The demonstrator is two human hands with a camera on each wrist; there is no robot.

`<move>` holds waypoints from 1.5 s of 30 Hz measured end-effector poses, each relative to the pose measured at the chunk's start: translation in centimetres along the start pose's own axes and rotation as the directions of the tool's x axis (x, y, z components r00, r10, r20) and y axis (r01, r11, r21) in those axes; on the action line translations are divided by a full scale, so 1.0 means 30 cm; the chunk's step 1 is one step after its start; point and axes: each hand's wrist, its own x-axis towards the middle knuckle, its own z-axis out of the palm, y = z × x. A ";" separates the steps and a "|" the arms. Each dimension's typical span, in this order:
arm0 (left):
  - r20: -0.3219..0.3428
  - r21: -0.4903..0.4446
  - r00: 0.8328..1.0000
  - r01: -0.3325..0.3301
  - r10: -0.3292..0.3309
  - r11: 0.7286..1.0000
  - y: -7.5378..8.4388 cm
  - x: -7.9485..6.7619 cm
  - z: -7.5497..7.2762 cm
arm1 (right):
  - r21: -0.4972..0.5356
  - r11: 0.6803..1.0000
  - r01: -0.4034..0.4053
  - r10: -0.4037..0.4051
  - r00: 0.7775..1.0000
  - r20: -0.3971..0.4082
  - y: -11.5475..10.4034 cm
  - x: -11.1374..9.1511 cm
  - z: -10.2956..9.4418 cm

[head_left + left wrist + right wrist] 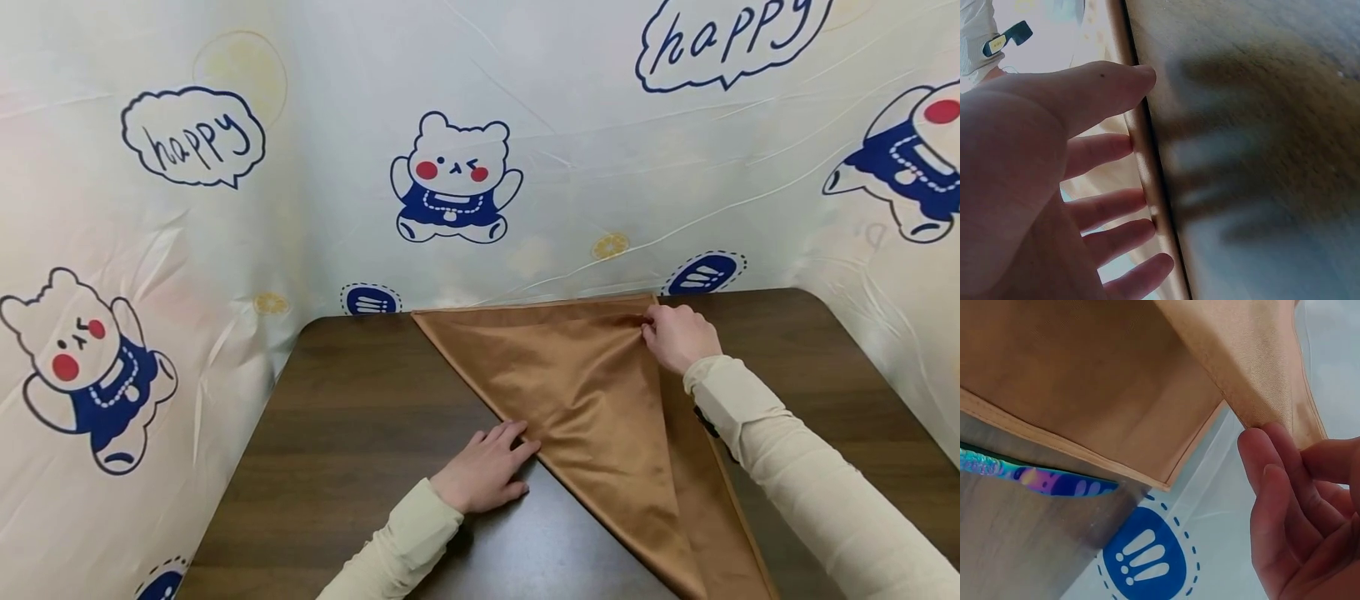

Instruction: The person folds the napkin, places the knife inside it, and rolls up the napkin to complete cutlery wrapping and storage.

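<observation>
A brown satin napkin with hemmed edges lies on the table, folded over on a diagonal into a large triangle. At its far right corner my right hand pinches the upper layer between thumb and fingers. The right wrist view shows this corner raised over the lower layer, whose own corner lies flat near the table's far edge. My left hand rests along the slanting fold with spread fingers. In the left wrist view, its fingertips touch the rolled folded edge.
An iridescent knife lies on the wooden table beside the napkin's right edge, hidden by the right arm in the head view. A pale printed curtain hangs right behind the table and along both sides.
</observation>
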 end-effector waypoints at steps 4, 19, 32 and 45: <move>0.013 -0.012 1.000 0.012 -0.012 1.000 0.005 0.012 0.004 | 0.028 0.999 -0.028 0.027 0.999 0.018 0.007 0.012 -0.006; 0.011 -0.037 1.000 0.027 -0.026 0.999 0.008 0.042 0.015 | 0.061 0.997 -0.056 0.056 0.998 -0.003 0.044 0.042 -0.025; -0.005 -0.032 1.000 0.019 -0.019 0.999 0.019 0.078 0.016 | 0.058 0.996 -0.073 0.077 0.995 -0.063 0.073 0.053 -0.037; 0.017 -0.031 0.999 0.036 -0.035 0.999 0.023 0.098 0.006 | 0.057 0.996 -0.063 0.069 0.992 -0.106 0.075 0.077 -0.057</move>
